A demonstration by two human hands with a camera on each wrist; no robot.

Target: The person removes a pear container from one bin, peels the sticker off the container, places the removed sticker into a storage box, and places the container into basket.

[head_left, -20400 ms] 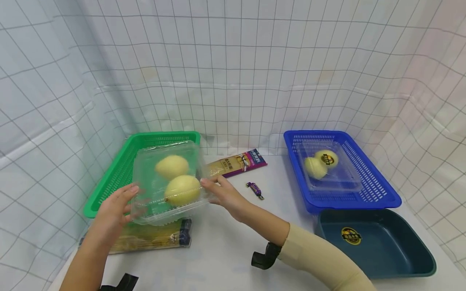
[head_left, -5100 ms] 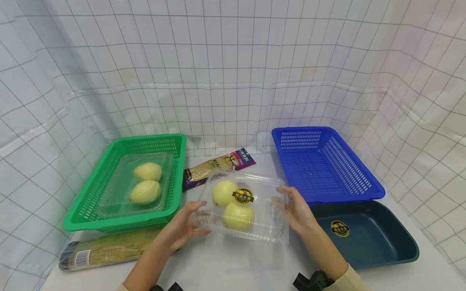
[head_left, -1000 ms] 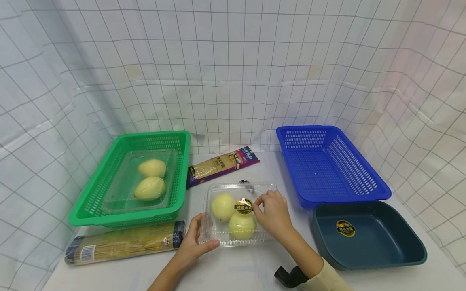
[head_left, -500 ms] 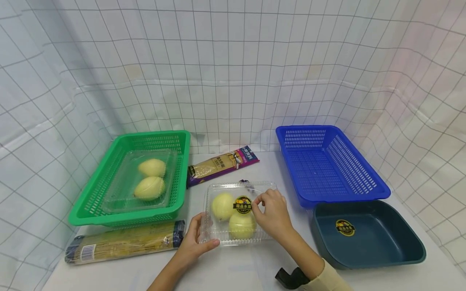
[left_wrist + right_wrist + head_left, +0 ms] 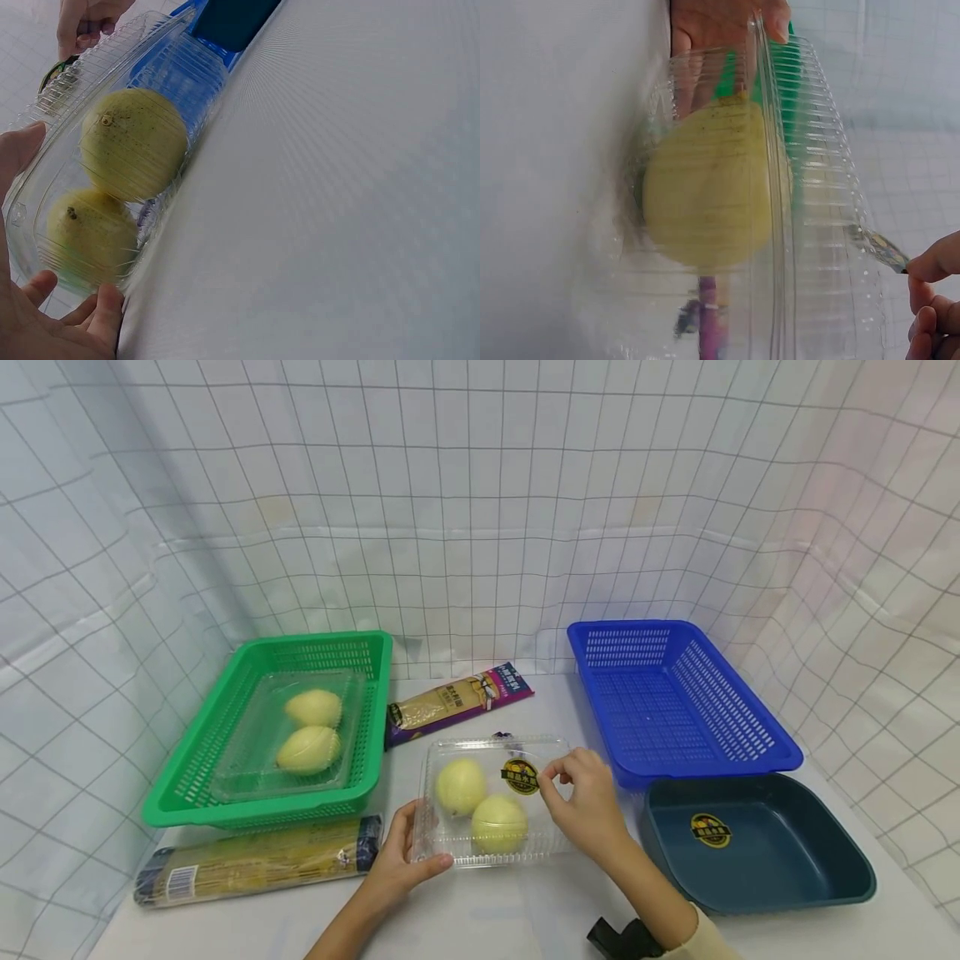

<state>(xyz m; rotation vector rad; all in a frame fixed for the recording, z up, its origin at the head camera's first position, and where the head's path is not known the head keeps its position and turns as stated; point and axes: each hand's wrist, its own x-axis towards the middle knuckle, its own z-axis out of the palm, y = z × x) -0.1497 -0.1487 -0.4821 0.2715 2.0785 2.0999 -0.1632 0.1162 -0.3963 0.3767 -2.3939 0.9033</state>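
Looks lab-like: white gridded sheeting (image 5: 465,510) beyond and either side of the fingers (image 5: 576,765), white tabletop (image 5: 487,914) below.

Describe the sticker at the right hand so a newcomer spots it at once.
Between the green basket and the blue basket, find the clear container holding two yellow fruits. On its top side, look for a black-and-gold sticker. Unlike the similar sticker inside the dark teal basin, this one is pinched by the right hand.

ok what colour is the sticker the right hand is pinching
The sticker is black with yellow markings, clearest in the head view.
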